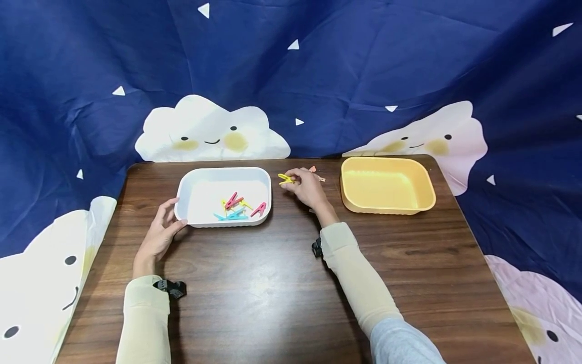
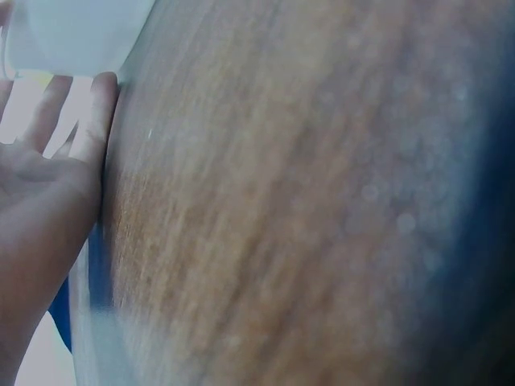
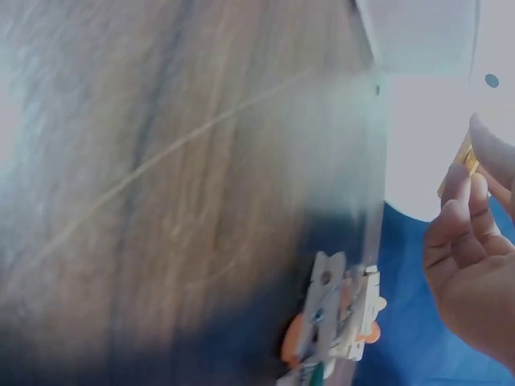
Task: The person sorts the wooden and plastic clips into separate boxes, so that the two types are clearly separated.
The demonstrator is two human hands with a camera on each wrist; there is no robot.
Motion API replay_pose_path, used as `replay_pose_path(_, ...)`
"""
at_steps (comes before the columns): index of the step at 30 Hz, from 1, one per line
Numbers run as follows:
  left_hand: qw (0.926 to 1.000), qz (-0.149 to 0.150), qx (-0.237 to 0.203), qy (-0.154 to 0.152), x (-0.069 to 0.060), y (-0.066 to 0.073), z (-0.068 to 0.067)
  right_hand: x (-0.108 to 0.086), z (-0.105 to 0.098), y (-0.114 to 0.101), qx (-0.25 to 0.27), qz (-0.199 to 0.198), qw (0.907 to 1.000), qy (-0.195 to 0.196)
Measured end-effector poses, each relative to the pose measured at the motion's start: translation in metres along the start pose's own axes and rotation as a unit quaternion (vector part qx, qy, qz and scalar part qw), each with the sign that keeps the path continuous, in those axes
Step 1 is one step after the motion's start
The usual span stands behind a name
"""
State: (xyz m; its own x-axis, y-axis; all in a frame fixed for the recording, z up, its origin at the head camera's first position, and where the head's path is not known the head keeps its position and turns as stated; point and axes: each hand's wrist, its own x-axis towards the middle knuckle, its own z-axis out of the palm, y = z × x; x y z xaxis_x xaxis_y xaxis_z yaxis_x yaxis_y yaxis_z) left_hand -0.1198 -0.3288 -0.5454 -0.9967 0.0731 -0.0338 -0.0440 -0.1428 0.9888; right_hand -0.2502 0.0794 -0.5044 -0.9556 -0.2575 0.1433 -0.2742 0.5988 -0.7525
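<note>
Right hand [image 1: 310, 192]: thumb and fingertips pressed together on one yellow clothespin [image 1: 285, 178], with no gap left around it.
Held yellow clothespin: between the right thumb and fingertips, part of it sticking out past them to the left; the right wrist view also shows it in the pinch.
Orange clothespins [image 1: 322, 179]: on the table [image 1: 259, 283], just beyond the right knuckles and partly hidden by the hand; how many cannot be told.
White tray [image 1: 200, 194]: to the left of the right fingertips, near but apart from them, and touching the left hand.
Left hand [image 1: 160, 233]: fingers fairly straight, thumb spread from them, touching the tray at its near left corner; it holds no clothespin.
Clothespins in the white tray: red ones [image 1: 233, 201], light blue [image 1: 232, 216] and yellow [image 1: 246, 204], in a loose group toward the side nearer the right hand, well apart from the left fingers.
Yellow tray [image 1: 379, 187]: to the right of the right hand, apart from its fingers.
</note>
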Motion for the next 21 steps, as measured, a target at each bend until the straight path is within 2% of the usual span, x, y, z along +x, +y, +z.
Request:
replay_pose_path(5,1.0,0.002,-0.003,0.0,0.0,-0.002,-0.001,0.0,0.0,-0.01,0.001,-0.007,1.0,-0.004)
replay_pose_path(10,0.9999,0.009,-0.01,-0.003,0.0,-0.003,0.0,0.0,0.002,-0.019,-0.011,-0.032,0.9994,0.0)
replay_pose_path(21,0.9999,0.01,-0.008,0.003,0.0,-0.003,0.002,-0.001,0.011,-0.035,-0.001,-0.06,0.9981,-0.016)
